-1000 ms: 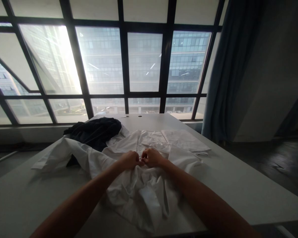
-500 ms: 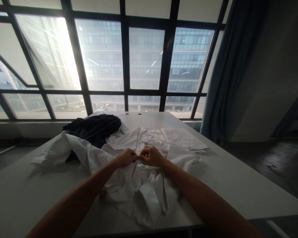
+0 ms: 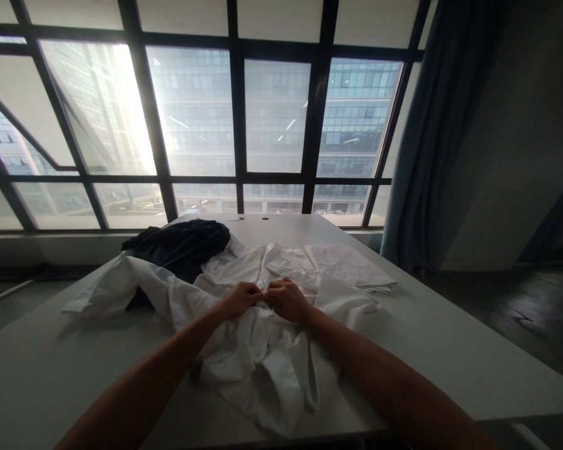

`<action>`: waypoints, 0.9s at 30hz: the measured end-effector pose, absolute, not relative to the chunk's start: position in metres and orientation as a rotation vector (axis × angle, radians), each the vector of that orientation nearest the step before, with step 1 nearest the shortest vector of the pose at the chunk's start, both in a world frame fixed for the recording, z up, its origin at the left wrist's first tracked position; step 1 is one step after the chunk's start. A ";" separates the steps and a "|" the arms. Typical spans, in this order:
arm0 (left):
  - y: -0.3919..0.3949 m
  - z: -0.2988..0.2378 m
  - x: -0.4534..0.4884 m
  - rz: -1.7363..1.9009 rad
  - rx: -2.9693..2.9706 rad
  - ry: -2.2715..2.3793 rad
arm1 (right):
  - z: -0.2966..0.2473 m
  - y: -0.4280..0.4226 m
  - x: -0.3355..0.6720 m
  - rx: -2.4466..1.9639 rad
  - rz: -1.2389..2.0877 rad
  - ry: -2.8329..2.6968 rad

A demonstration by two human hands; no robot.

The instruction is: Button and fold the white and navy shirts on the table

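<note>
Left hand [image 3: 241, 297] and right hand [image 3: 286, 299] pinch white shirt [image 3: 273, 365] front edges together mid-chest; lower front lies open, rumpled.

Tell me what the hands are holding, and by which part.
The left hand and right hand both pinch the white shirt at its front opening, side by side.

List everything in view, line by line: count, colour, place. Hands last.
white shirt: one, white, crumpled mid-table, under both hands.
dark garment: one, black or navy, heaped far left on the table.
folded cloth: one, white, flat beside the shirt's far right.
table: one, pale grey, runs to the window.
window: one, dark-framed, behind the table.
curtain: one, blue-grey, right of the window.
left hand: one, pinching the shirt front.
right hand: one, pinching it beside the left hand.
</note>
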State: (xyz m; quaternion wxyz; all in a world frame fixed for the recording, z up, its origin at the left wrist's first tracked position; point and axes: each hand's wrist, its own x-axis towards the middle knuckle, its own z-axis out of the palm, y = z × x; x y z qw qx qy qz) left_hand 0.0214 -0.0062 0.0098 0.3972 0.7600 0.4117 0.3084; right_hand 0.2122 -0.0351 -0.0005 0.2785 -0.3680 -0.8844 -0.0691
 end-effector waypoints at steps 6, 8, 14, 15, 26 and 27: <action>-0.008 0.007 0.024 0.874 1.823 1.057 | -0.001 -0.034 0.213 -0.908 -0.061 -2.338; -0.008 0.006 0.023 0.840 1.668 1.035 | 0.000 -0.034 0.213 -0.909 0.046 -2.301; -0.005 0.008 0.019 0.699 1.430 0.950 | 0.008 -0.037 0.214 -0.967 0.200 -2.298; -0.005 0.009 0.019 0.703 1.448 0.963 | 0.009 -0.038 0.213 -0.981 0.177 -2.305; 0.000 -0.002 0.026 0.921 1.872 0.954 | -0.005 -0.037 0.207 -0.950 0.124 -2.113; 0.000 -0.004 0.026 0.951 1.939 0.949 | -0.007 -0.036 0.207 -0.943 0.145 -2.106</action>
